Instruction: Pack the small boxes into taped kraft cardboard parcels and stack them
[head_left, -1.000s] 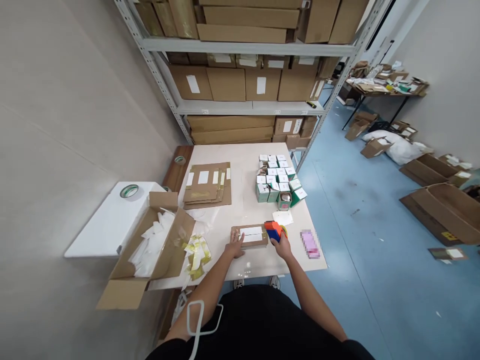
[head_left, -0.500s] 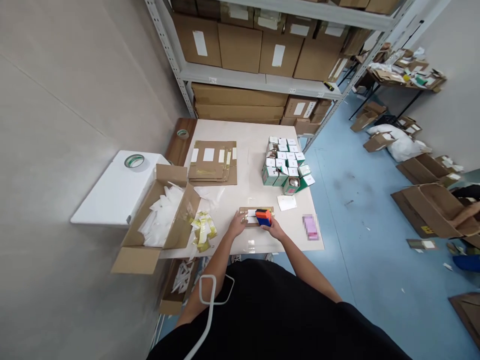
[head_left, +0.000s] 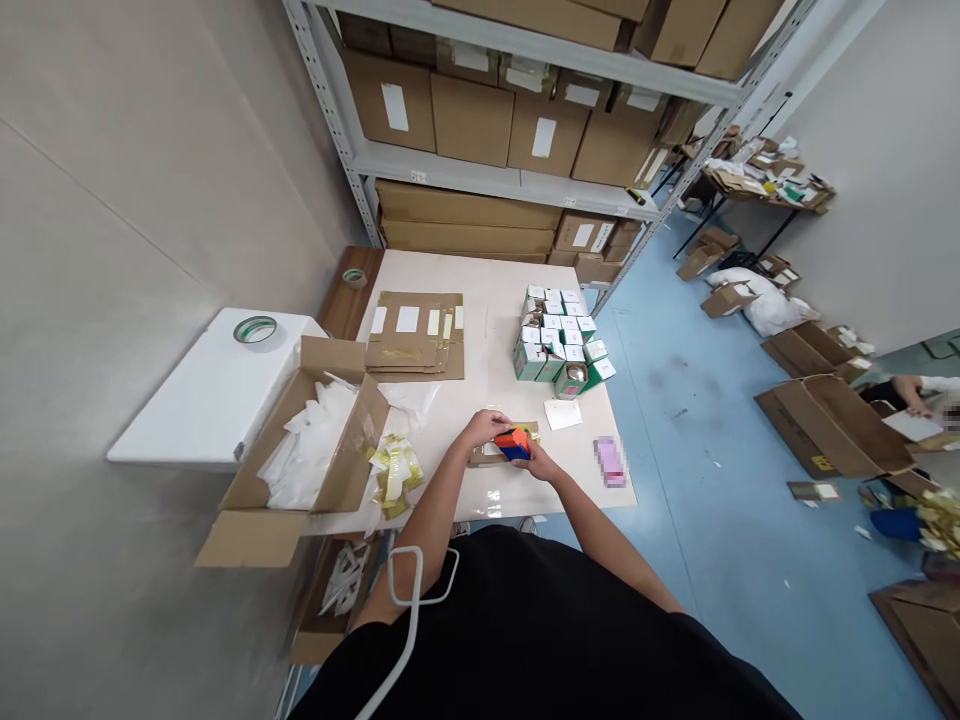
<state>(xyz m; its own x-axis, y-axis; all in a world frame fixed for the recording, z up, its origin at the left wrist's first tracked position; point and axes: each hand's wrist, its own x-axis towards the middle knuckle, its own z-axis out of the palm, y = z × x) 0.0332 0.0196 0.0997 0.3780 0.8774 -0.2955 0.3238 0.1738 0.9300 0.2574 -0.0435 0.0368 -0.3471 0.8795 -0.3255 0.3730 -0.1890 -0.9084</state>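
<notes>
A small flat cardboard box (head_left: 487, 453) lies near the front edge of the table, with shiny tape at its right end. My right hand (head_left: 541, 464) is closed around an orange-and-blue handheld tool (head_left: 514, 443), held tilted over that box. Over the box's left part, my left hand (head_left: 484, 428) has its fingers bent together close to the tool's front; what they pinch, if anything, is too small to see. Just beyond lies a white paper (head_left: 562, 414), and behind it stand several green-and-white small boxes (head_left: 551, 335), one with its flap open.
Flattened cardboard (head_left: 416, 340) is stacked at the table's back left. An open carton (head_left: 360, 440) of white packing material and crumpled yellow tape (head_left: 396, 472) are at the left. A pink item (head_left: 611, 462) lies right. Shelves (head_left: 450, 165) rise behind. Another person's hand (head_left: 911, 395) shows far right.
My left hand has gone from the box's left end up over it, close to the tool. The tool has tilted and moved slightly left. The view has shifted, bringing another person into sight.
</notes>
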